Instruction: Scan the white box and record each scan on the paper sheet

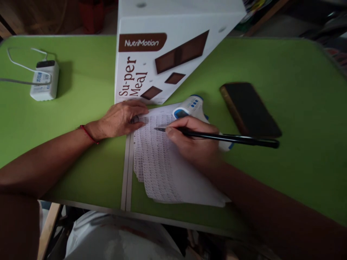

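My right hand (197, 141) is closed around a black pen (244, 140), which slants with its tip pointing left over the sheets. Rows of small handwriting fill the left part of the stack of paper (162, 169); the right part is blank. My left hand (123, 117) rests on the upper left corner of the paper, thumb and fingers apart. Something small and dark shows between them, too hidden to name. A white and blue forehead thermometer (193, 104) lies just behind my right hand, partly covered by it. Whether the pen tip touches the paper I cannot tell.
A tall white NutriMotion box (151, 21) stands right behind the paper. To the right lies a dark phone in a brown case (252, 108). A white adapter (45, 81) with cables sits at the left on the green table (81, 173). A seam runs across the tabletop.
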Tool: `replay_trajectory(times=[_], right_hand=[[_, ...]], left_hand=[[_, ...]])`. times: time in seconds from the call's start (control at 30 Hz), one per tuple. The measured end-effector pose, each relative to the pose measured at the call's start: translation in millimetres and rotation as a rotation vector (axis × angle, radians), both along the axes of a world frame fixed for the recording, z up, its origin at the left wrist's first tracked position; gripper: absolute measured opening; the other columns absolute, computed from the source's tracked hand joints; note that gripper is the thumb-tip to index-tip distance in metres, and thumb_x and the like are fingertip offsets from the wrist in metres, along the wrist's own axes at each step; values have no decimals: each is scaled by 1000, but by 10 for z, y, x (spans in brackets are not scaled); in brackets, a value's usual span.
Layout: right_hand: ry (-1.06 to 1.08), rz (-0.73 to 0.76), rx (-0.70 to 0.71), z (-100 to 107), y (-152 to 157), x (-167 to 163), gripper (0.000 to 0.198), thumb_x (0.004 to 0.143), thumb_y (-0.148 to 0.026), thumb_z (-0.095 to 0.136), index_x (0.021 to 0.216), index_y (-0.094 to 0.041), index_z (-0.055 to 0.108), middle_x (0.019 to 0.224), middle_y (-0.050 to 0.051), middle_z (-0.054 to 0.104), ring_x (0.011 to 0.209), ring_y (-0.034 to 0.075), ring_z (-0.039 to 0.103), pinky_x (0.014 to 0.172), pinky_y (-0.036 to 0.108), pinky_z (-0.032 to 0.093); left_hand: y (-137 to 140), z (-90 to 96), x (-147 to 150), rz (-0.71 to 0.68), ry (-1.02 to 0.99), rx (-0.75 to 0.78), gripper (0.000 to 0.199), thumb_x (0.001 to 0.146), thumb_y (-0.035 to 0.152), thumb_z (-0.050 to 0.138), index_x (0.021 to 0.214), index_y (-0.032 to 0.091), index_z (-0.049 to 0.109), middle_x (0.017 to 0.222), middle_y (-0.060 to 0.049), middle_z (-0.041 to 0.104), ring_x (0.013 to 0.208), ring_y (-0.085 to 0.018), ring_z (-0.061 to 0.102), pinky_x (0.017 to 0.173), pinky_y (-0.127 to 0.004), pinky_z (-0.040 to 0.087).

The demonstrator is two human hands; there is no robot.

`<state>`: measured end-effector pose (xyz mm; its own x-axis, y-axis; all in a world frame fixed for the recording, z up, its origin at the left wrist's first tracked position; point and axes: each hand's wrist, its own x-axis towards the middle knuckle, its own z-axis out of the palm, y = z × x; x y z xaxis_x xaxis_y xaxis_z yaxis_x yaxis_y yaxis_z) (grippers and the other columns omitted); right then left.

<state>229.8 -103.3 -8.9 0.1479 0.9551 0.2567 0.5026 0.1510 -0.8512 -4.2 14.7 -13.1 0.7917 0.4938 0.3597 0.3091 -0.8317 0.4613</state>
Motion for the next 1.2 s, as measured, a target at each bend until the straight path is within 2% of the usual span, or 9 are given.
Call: replay_trajectory(times=[0.17, 0.43, 0.67, 0.97, 1.2], right_hand=[[-37, 40, 4, -6, 9, 17, 10, 87, -31, 79, 79, -28, 73, 69, 1, 73, 60, 20, 68, 60, 35, 60], [-66, 74, -24, -30, 21, 22, 5, 82, -28, 76, 77, -28, 75, 65, -1, 72, 56, 17, 62, 53, 32, 53], [-34, 82, -30, 5, 6, -15, 11, 83, -24, 75, 76, -32, 73, 67, 0, 74, 57, 21, 68, 58, 36, 57], [-50, 82, -47, -3, 2, 4, 12, 82, -21, 74, 75, -31, 74, 66, -1, 72, 58, 20, 67, 59, 35, 57], [-41, 22, 14, 16, 25, -14, 7, 79, -32, 73, 74, -27, 73, 64, -1, 72, 55, 18, 64, 56, 33, 55]], left_hand=[[-6, 7, 7, 3, 7, -10, 29, 100, 25, 73, 127, 18, 82, 140, -16, 82, 127, -31, 81, 108, -46, 69], [2, -11, -1, 5, 4, -9, 29, 100, 25, 72, 127, 20, 81, 142, -13, 82, 129, -30, 80, 110, -45, 69], [-9, 7, 2, 10, 16, 1, 30, 100, 26, 70, 126, 18, 81, 141, -14, 82, 129, -31, 80, 109, -46, 69], [-3, 14, 3, -1, 6, -20, 29, 100, 25, 72, 126, 18, 82, 141, -15, 82, 128, -31, 80, 110, -45, 68], [-3, 12, -3, 1, 5, -20, 28, 100, 27, 73, 126, 19, 82, 141, -15, 82, 129, -31, 80, 111, -46, 68]])
